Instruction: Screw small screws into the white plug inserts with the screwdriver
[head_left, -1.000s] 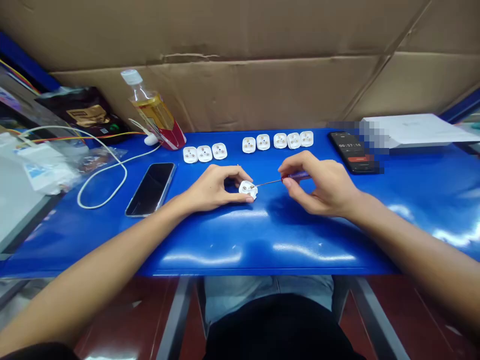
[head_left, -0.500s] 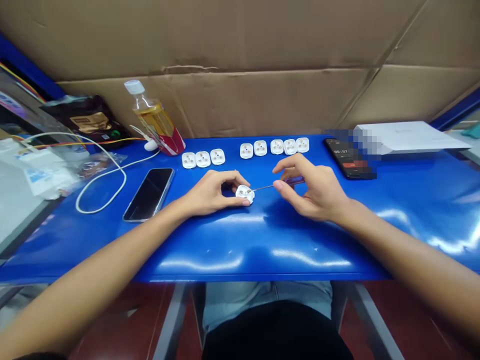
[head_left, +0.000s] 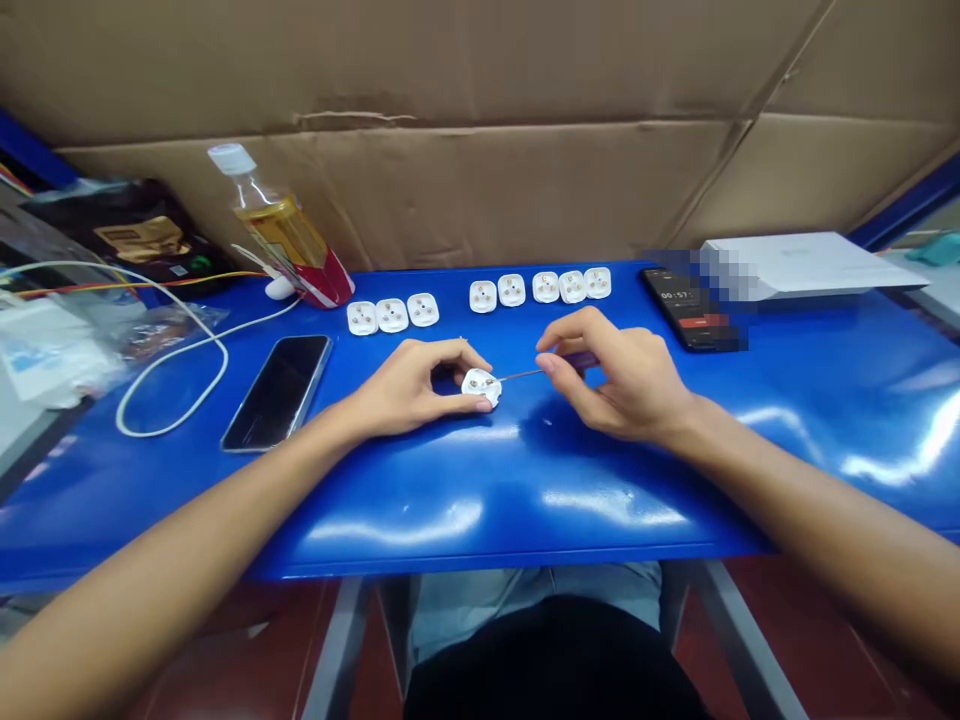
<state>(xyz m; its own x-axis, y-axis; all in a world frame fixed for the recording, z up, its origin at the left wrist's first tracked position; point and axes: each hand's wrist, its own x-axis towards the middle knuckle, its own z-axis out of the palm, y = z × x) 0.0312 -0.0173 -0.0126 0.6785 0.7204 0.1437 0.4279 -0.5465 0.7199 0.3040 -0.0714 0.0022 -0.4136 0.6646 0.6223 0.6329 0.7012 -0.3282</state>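
Between thumb and fingers, my left hand (head_left: 420, 388) grips a small white plug housing (head_left: 480, 385) with brass-coloured metal parts inside, tilted so its inner side faces me. My right hand (head_left: 615, 375) is closed round the dark purple handle of a screwdriver (head_left: 523, 375). The thin shaft points left, and its tip meets the right side of the plug housing at a metal part. Behind my hands, more white plug housings (head_left: 392, 315) lie in a row, with another group of similar housings (head_left: 545, 288) further right.
A phone (head_left: 277, 393) lies left of my left hand, near a white cable (head_left: 217, 385) and a drink bottle (head_left: 289, 225). At the right are a second phone showing a timer (head_left: 686, 305) and a white box (head_left: 814, 265). A cardboard wall (head_left: 510, 190) stands behind the blue table (head_left: 465, 530).
The right thumb and fingers have closed together on the screwdriver handle. The tip stays at the plug housing in my left hand. The whole view has shifted slightly.
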